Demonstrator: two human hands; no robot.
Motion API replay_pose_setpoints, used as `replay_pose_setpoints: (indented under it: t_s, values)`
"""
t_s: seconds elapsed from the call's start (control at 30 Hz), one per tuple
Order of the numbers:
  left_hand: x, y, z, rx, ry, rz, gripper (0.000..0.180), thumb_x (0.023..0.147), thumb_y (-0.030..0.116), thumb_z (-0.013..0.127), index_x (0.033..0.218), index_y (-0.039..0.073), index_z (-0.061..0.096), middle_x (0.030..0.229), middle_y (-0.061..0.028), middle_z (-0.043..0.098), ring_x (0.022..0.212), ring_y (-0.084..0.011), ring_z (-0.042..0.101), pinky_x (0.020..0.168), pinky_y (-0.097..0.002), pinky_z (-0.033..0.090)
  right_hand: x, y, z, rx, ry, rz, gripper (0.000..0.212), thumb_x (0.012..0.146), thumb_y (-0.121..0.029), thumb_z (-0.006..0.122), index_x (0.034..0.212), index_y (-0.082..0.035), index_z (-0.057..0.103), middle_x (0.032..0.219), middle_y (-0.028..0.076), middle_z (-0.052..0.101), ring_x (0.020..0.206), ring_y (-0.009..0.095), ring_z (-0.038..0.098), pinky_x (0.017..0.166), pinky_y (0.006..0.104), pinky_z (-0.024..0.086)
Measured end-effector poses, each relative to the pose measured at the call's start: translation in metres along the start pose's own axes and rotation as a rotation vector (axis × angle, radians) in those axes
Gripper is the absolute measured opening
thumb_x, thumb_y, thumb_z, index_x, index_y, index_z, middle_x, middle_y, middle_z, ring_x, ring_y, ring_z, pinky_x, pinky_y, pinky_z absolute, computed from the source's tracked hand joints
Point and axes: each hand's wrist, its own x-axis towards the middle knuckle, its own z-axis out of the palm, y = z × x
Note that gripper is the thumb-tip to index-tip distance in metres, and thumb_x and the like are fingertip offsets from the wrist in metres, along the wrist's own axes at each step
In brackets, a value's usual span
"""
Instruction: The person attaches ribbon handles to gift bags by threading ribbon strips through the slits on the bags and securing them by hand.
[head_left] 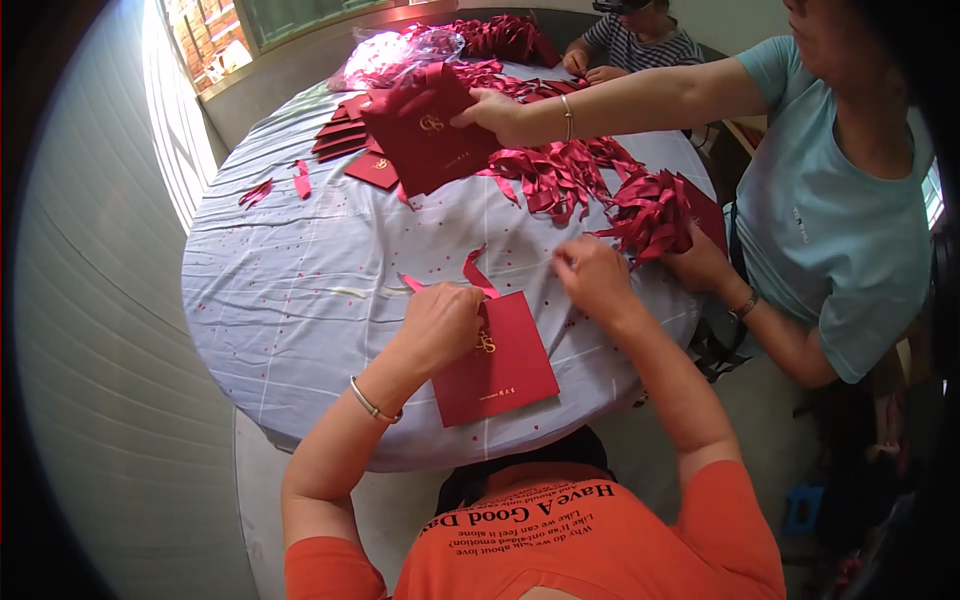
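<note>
Red against pale cloth (290, 300): holds the red bag (505, 365) at its upper left edge with the left hand (450, 315), fingers bunched narrow, with ribbon tails (474, 268) poking out past the top edge. Cannot tell about any ribbon under the knuckles. Has the bag on the table (300, 420), just in from the curved near rim, bottom edge slanting toward the body. Curls the thumb and forefinger of the right hand (597, 283) close together, well apart from the bag; cannot tell of anything between them. Leaves an open strip of cloth between the bag and the right forearm, and a wider stretch leftward, out to the bending rim. Meets tighter limits ahead, under a stack of red bags (435, 140) in a co-worker's hand (495, 115), and at right, near a ribbon bundle (655, 210) by the co-worker's other hand (700, 262). Shows farther back a ribbon heap (560, 185), a fan of bags (340, 130) and a clear plastic bag (400, 55).
</note>
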Motion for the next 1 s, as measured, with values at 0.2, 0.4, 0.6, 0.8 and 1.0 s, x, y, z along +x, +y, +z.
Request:
replay_pose_setpoints:
  t_s: [0.2, 0.4, 0.6, 0.8, 1.0]
  values:
    - [0.004, -0.011, 0.014, 0.006, -0.041, 0.049, 0.021, 0.075, 0.012, 0.068, 0.095, 0.007, 0.069, 0.085, -0.0165, 0.068, 0.085, -0.0353, 0.066, 0.071, -0.0456, 0.052, 0.061, 0.044, 0.032, -0.334, 0.036, 0.059, 0.021, 0.079, -0.022, 0.073, 0.096, -0.010, 0.069, 0.103, 0.011, 0.061, 0.090, 0.030, 0.065, 0.074, 0.0424, 0.053]
    - [-0.006, -0.026, 0.025, -0.210, 0.113, 0.118, 0.020, 0.073, 0.008, 0.068, 0.093, 0.003, 0.067, 0.085, -0.0150, 0.067, 0.086, -0.0344, 0.065, 0.075, -0.0441, 0.051, 0.038, 0.021, 0.021, -0.170, -0.012, -0.214, 0.016, 0.078, -0.017, 0.073, 0.088, -0.006, 0.067, 0.092, 0.011, 0.062, 0.083, 0.029, 0.065, 0.070, 0.0410, 0.053]
    - [-0.011, -0.024, 0.035, -0.028, 0.173, 0.235, 0.012, 0.073, 0.004, 0.064, 0.085, 0.002, 0.063, 0.080, -0.0147, 0.065, 0.079, -0.0333, 0.063, 0.073, -0.0435, 0.051, -0.027, -0.008, -0.018, 0.188, -0.309, -0.186, 0.009, 0.077, -0.010, 0.071, 0.080, -0.004, 0.065, 0.079, 0.011, 0.062, 0.071, 0.027, 0.064, 0.064, 0.0359, 0.050]
    - [-0.011, -0.028, 0.035, -0.108, 0.275, 0.245, 0.010, 0.068, 0.000, 0.061, 0.078, 0.001, 0.061, 0.078, -0.0173, 0.064, 0.077, -0.0322, 0.063, 0.072, -0.0424, 0.050, -0.032, 0.000, -0.036, -0.051, -0.370, -0.098, 0.010, 0.075, -0.007, 0.072, 0.083, -0.003, 0.067, 0.074, 0.011, 0.063, 0.067, 0.024, 0.063, 0.061, 0.0336, 0.050]
    - [-0.005, -0.037, 0.026, -0.516, 0.046, 0.002, 0.024, 0.075, 0.008, 0.071, 0.097, 0.000, 0.066, 0.088, -0.0179, 0.068, 0.085, -0.0313, 0.068, 0.075, -0.0385, 0.053, -0.023, -0.028, -0.011, 0.151, -0.265, -0.178, 0.011, 0.076, -0.005, 0.073, 0.086, -0.003, 0.069, 0.077, 0.009, 0.064, 0.064, 0.022, 0.063, 0.059, 0.0336, 0.050]
